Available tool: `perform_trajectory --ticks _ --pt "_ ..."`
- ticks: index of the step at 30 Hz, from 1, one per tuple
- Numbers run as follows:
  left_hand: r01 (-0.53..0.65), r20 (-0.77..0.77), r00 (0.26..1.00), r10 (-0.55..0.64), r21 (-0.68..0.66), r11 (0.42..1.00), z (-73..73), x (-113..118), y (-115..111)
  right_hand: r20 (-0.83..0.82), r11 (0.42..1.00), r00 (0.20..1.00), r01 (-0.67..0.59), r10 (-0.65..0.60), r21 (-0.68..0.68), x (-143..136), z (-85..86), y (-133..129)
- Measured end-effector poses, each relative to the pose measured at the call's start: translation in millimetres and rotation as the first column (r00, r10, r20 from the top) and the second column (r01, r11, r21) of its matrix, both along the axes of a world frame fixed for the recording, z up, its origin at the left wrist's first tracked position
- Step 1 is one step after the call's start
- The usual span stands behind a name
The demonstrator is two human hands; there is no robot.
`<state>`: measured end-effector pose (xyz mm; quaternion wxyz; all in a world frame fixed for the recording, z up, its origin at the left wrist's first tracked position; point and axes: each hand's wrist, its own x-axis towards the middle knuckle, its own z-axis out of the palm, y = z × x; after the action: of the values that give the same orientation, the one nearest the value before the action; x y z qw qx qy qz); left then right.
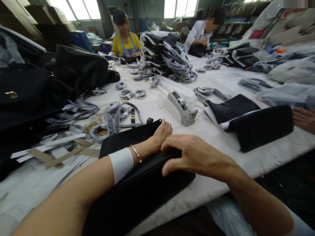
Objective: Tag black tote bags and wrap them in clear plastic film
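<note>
A black handbag [147, 190] lies across the table edge in front of me, its flap or upper panel [123, 139] standing up behind my left forearm. My left hand [162, 133] reaches over the bag, fingers curled around the far corner of that panel near a small gold-coloured fitting. On that wrist are a silver bracelet [135, 152] and a white band [121, 165]. My right hand [189, 154] is at the bag's right upper edge, thumb and fingers apart in a C shape. Part of the bag is hidden by my arms.
A grey tape dispenser [180, 108] stands just beyond my hands. Wrapped straps [128, 94] and paper strips [59, 150] lie leftward. Black bags [73, 68] are heaped left, others [164, 55] stacked centrally. Another bag [265, 127] lies right, near another person's hand [304, 119]. Two people work across the table.
</note>
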<state>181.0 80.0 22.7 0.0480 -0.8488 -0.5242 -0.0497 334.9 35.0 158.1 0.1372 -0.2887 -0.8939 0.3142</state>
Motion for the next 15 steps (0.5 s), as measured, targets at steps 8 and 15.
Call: perform_trajectory --ticks 8,15 --pt "0.342 -0.067 0.940 -0.335 0.188 0.921 2.4 -34 4 0.082 0.786 0.996 0.071 -0.026 -0.614 20 -78.5 33" --pt "0.513 0.357 0.830 -0.428 -0.192 0.836 2.8 -87 -39 0.000 0.756 0.968 0.197 -0.253 -0.624 9 -106.4 24"
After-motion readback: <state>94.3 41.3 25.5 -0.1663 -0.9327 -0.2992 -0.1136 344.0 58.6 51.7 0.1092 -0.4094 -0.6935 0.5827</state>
